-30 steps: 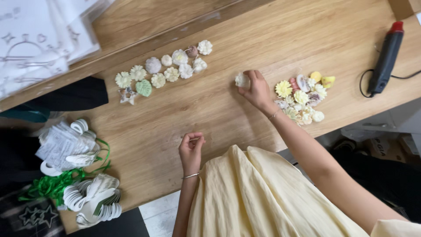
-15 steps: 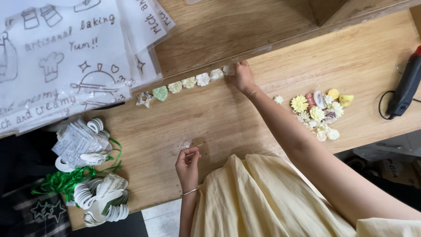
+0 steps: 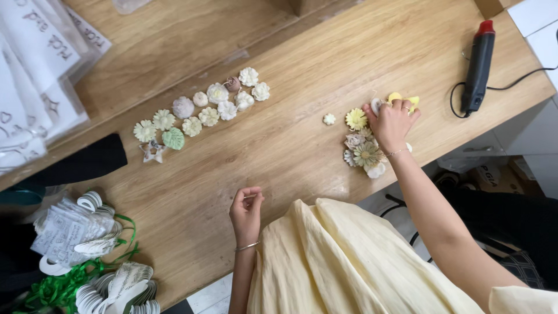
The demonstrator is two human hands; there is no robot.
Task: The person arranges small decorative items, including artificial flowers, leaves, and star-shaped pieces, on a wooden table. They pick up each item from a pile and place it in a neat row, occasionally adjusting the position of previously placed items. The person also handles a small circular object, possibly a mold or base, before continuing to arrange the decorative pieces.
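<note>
Fingers [image 3: 401, 106] of the right hand [image 3: 390, 123] curl over the flower cluster [image 3: 363, 148] at right of the worktop [image 3: 290, 145], grip unclear; left hand [image 3: 246, 210] pinches loosely at lower centre, contents hidden; a lone small flower [image 3: 329, 118] lies just left of the cluster.

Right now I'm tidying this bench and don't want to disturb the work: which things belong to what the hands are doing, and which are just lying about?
In use:
right hand on the flower pile
left hand, fingers pinched
row of flower pieces
small loose flower

Lying about:
glue gun
printed sheets
tags with green ribbon
</note>
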